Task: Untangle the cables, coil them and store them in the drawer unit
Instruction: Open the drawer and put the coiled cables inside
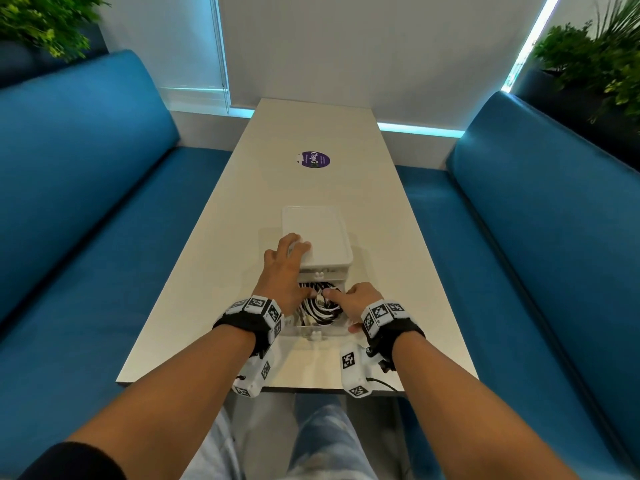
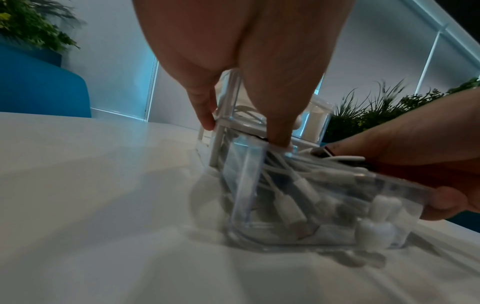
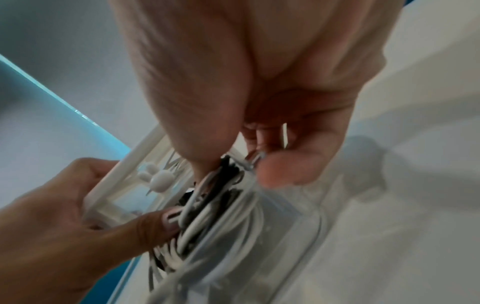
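A white drawer unit (image 1: pixel 318 233) stands on the white table (image 1: pixel 214 289). Its lower clear drawer (image 1: pixel 311 332) is pulled out towards me and holds a bundle of black and white cables (image 1: pixel 322 311). My left hand (image 1: pixel 291 268) lies over the unit's near left corner with fingers spread, and its thumb (image 3: pixel 153 226) presses the cables (image 3: pixel 221 222) down. My right hand (image 1: pixel 349 306) has its index finger in the bundle and its thumb (image 2: pixel 446 201) outside the drawer's front wall (image 2: pixel 324 232). A metal plug end (image 3: pixel 255 159) sits between thumb and fingers.
The upper drawer is shut, and its white knob (image 1: pixel 320 273) shows. A purple round sticker (image 1: pixel 314 159) lies further back on the table. Blue sofas (image 1: pixel 86 202) (image 1: pixel 554 220) flank the table, with plants behind. The table's near edge (image 1: pixel 311 386) is just under my wrists.
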{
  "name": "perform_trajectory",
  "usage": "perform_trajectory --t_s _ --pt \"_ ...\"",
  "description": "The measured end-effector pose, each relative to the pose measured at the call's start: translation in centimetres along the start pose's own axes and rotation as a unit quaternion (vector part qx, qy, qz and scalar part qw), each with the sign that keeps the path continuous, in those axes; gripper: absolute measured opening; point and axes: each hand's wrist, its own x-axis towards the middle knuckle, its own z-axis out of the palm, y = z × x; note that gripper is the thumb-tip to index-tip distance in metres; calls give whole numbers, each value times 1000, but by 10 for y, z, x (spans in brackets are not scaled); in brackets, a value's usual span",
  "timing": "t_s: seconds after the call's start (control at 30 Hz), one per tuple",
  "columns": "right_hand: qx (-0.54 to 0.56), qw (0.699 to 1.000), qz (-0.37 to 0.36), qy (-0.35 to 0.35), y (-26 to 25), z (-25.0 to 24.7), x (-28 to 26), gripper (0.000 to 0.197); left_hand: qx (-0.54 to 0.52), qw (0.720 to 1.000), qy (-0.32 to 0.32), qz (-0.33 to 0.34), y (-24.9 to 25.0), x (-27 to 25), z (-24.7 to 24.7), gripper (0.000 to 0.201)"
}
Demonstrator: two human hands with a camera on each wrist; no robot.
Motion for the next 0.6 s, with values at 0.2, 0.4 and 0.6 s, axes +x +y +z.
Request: perform_trajectory --t_s 0.2,0.4,0.6 --pt "-85 990 -37 104 -8 3 12 49 -33 998 -61 9 -6 0 -11 105" --pt "-44 998 -40 16 -1 -10 0 53 -5 998 -58 10 -4 -1 -7 115" --pt "-49 997 -43 -27 6 -17 -1 64 17 1000 -21 15 1 -8 0 109"
